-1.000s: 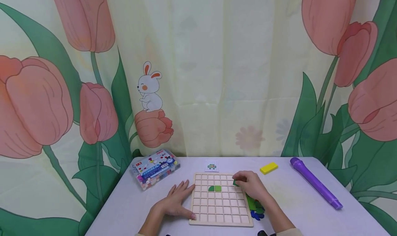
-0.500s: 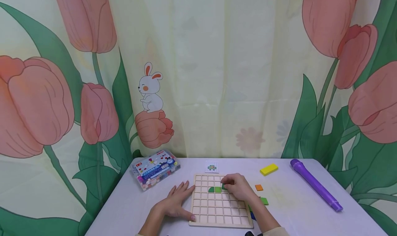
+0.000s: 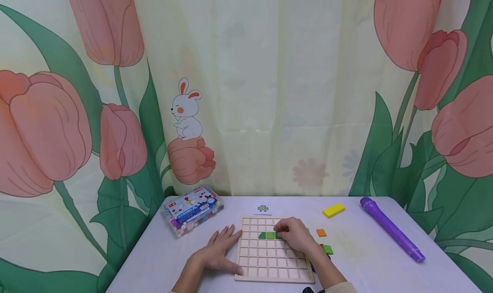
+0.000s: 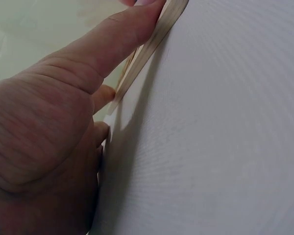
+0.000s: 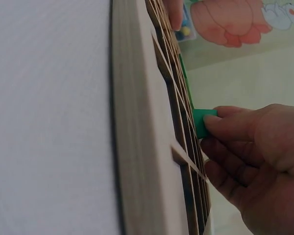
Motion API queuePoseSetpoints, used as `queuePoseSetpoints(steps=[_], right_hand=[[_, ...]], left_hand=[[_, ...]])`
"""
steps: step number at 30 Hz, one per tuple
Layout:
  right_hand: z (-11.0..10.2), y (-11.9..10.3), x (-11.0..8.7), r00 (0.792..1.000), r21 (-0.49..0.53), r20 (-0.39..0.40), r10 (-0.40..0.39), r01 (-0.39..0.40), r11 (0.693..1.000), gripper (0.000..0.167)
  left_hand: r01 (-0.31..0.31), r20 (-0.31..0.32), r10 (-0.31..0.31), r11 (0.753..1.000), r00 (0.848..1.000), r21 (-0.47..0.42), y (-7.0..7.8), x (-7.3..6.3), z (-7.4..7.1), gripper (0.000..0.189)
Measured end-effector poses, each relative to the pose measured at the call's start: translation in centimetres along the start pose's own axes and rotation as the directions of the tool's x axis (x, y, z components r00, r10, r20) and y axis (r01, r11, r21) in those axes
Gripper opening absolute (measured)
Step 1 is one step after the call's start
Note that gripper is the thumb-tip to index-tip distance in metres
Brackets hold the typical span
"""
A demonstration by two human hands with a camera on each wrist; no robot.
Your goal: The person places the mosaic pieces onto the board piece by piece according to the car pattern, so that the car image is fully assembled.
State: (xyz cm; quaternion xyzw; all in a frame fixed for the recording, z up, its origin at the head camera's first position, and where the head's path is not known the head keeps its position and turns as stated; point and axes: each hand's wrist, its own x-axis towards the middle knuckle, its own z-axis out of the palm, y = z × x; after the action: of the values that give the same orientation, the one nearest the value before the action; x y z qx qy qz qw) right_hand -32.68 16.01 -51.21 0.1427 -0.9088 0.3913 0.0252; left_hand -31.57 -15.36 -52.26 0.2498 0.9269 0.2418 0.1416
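A wooden grid board [image 3: 262,258] lies on the white table. In one of its upper rows sit a dark green rounded tile [image 3: 262,235] and, beside it, a light green square tile [image 3: 271,235]. My right hand [image 3: 295,234] pinches a dark green tile [image 5: 203,122] between thumb and fingertips, at the cell just right of the light green one. My left hand [image 3: 219,251] lies spread along the board's left edge, its thumb [image 4: 112,44] on the lower left corner of the frame. Part of the pinched tile is hidden by my fingers.
Behind the board lies a small picture card [image 3: 263,207]. A box of colored pieces [image 3: 193,211] stands at the left. Loose tiles, including an orange square [image 3: 321,232] and a green one [image 3: 328,249], lie right of the board, near a yellow block [image 3: 334,210] and a purple microphone-shaped stick [image 3: 393,229].
My right hand has carried the dark green tile leftward from the board's upper right and lowered it to the row with the other green tiles. My left hand has stayed put.
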Motion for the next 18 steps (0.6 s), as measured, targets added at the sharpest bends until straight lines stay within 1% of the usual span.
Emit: queuePoseSetpoints(steps=[6,9,13,18], right_hand=[[-0.07,-0.4,-0.13,1.0,-0.074,-0.017,0.005,-0.007,0.997,0.015],[-0.19,-0.75,-0.19,1.0,-0.097,-0.004,0.023,-0.023,0.995,0.016],[-0.22,-0.9,-0.23,0.999,-0.106,0.022,0.037,-0.035,0.994,0.018],[-0.08,-0.81,-0.31,0.999,-0.115,0.023,0.04,-0.037,0.993,0.019]], left_hand=[[0.01,0.004,-0.01,1.0,1.0,-0.001,0.0,0.1,0.0,0.117],[0.01,0.004,-0.01,1.0,1.0,0.001,-0.04,0.14,0.01,0.117],[0.002,-0.003,-0.002,1.0,1.0,0.009,-0.16,0.14,0.08,0.118],[-0.006,-0.011,0.006,1.0,1.0,0.014,-0.2,0.16,0.12,0.119]])
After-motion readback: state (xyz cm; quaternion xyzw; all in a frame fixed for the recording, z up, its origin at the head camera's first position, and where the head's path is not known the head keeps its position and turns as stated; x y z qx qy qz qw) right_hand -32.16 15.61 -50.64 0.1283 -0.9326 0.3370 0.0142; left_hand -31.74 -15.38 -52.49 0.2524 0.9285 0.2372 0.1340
